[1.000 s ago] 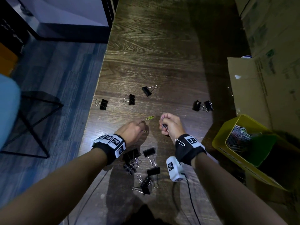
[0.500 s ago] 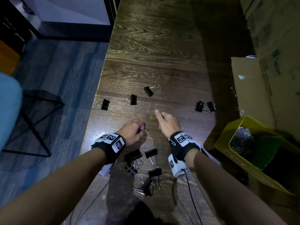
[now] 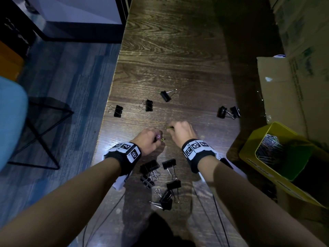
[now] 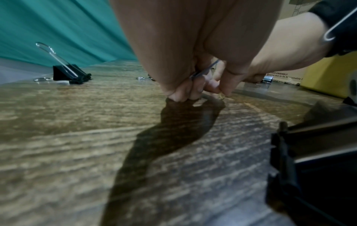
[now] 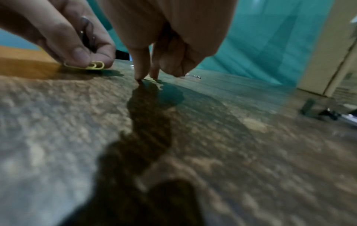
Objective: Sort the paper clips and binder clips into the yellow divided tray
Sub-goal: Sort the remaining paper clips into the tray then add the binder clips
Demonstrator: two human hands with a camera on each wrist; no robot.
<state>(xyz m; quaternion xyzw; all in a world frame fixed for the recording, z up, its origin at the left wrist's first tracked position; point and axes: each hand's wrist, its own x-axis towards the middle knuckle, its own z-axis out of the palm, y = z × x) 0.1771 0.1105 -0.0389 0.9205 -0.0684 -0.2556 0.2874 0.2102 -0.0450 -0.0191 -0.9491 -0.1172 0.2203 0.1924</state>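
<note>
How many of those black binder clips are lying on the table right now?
11 binder clips, roughly: three in a loose far row, two together at the right, and about six heaped nearest the camera; that tangle may hide more.

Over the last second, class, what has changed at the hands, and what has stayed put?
The right hand has opened from a raised fist, reached forward and come down on the yellow paper clip, fingertips now pressing at it on the table. The left hand still pinches another yellow clip. The binder clips and yellow tray have not moved.
</note>
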